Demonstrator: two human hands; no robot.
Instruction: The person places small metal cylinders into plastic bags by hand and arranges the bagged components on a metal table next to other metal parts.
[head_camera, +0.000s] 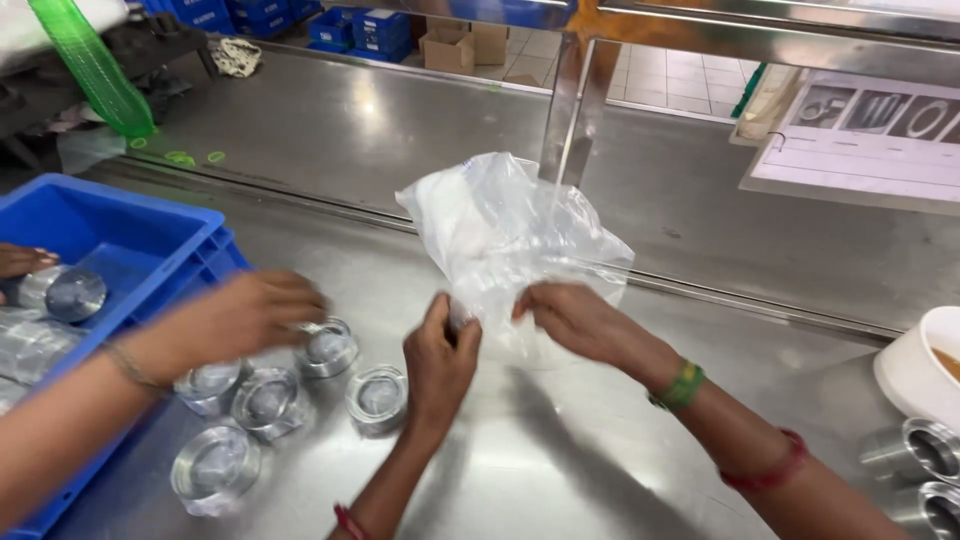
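Stainless steel worktable (620, 470). Left hand (440, 360) fingers pinch lower edge of clear plastic bag (505, 235); right hand (575, 320) fingers grip same edge alongside, bag held above table. Co-worker's hand (245, 315) over bagged metal rings (270, 400), beside blue crate (150, 235).

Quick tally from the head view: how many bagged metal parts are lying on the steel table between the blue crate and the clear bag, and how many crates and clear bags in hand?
Bagged metal parts on the table: 5
Blue crate: 1
Clear plastic bag held by left hand and right hand: 1
Total: 7
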